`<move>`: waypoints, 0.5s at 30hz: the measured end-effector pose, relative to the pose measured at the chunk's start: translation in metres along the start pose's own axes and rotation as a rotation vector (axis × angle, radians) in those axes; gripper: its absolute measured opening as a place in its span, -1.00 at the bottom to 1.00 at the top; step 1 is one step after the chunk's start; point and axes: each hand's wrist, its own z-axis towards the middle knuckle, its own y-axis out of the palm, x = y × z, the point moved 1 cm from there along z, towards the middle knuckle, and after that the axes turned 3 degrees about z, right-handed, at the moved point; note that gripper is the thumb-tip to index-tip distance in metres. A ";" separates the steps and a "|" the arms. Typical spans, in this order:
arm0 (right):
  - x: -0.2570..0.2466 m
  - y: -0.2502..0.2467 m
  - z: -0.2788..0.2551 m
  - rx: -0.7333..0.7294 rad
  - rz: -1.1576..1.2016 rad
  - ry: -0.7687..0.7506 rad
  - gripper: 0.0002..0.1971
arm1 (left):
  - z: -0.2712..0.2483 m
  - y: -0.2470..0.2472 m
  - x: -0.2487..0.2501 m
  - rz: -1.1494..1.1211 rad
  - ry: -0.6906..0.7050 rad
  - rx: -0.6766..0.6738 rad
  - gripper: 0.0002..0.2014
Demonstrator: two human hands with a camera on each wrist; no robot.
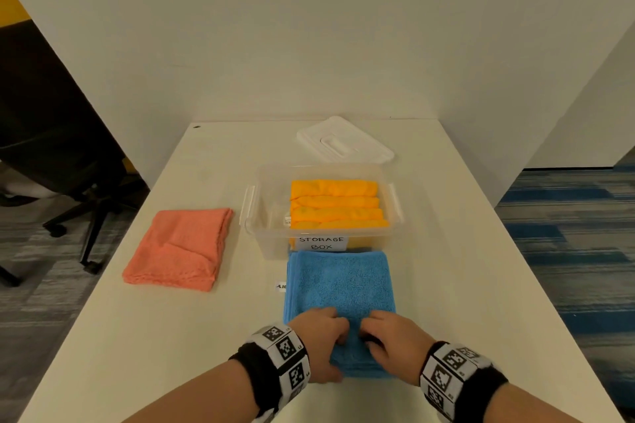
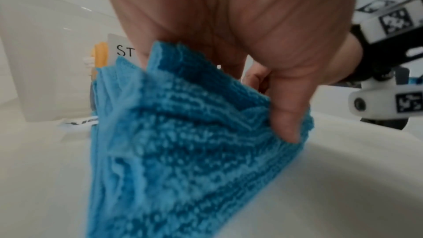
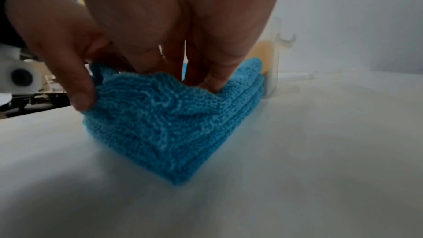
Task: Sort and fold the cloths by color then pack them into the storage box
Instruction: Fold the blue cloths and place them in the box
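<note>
A stack of folded blue cloths [image 1: 340,285] lies on the white table just in front of the clear storage box [image 1: 268,216]. My left hand [image 1: 323,340] pinches the stack's near edge, thumb under and fingers on top; the blue cloths [image 2: 178,142] bunch under its thumb. My right hand [image 1: 388,340] grips the same near edge beside it, and the blue cloths [image 3: 169,120] lift slightly between its thumb and fingers. Folded yellow cloths [image 1: 336,204] fill the right part of the box. A folded pink cloth stack [image 1: 178,251] lies at the left.
The box's white lid [image 1: 343,142] lies behind the box. A small paper label [image 1: 280,286] sits left of the blue stack. The "STORAGE BOX" label [image 1: 321,243] faces me. An office chair [image 1: 68,161] stands off the table's left edge.
</note>
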 end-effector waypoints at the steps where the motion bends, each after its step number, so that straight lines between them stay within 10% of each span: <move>1: 0.002 0.000 0.000 0.004 0.006 -0.001 -0.40 | 0.001 0.001 0.001 -0.001 0.001 0.013 -0.61; 15: 0.006 -0.009 0.010 -0.117 0.063 0.058 -0.73 | 0.008 0.008 -0.017 -0.143 -0.041 0.008 -0.68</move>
